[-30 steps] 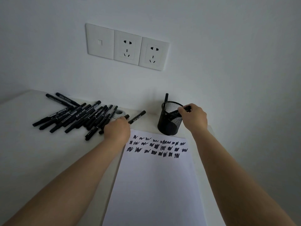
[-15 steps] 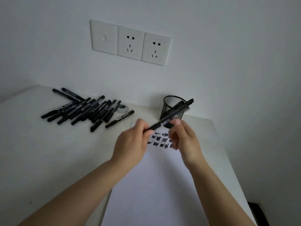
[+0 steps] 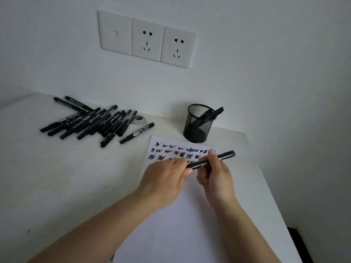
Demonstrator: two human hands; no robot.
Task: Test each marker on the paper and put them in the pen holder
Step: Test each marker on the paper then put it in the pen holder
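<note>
— both hands on one marker? 
— yes. left hand (image 3: 163, 182) pinches the near-left end of the black marker (image 3: 210, 161), and right hand (image 3: 215, 176) has its fingers curled round the barrel further along. the marker is held slanted just above the paper (image 3: 176, 221), its far-right end pointing up and right. 
— cap on or off? 
— cannot tell; the left fingers cover that end. 
— and the paper? 
— white sheet lying on the table (image 3: 57, 186), with rows of black scribbles (image 3: 171, 151) across its far edge, partly behind the hands. 
— the pen holder? 
— black mesh pen holder (image 3: 198, 124) stands upright just beyond the paper's far edge, with markers leaning inside, one poking out to the right. 
— the others? 
— a pile of black markers (image 3: 91, 122) lies far left on the table, one loose marker (image 3: 136, 133) just right of it, near the paper's corner. a small roll of tape (image 3: 139, 120) sits behind the pile. wall sockets (image 3: 147, 38) are above.
</note>
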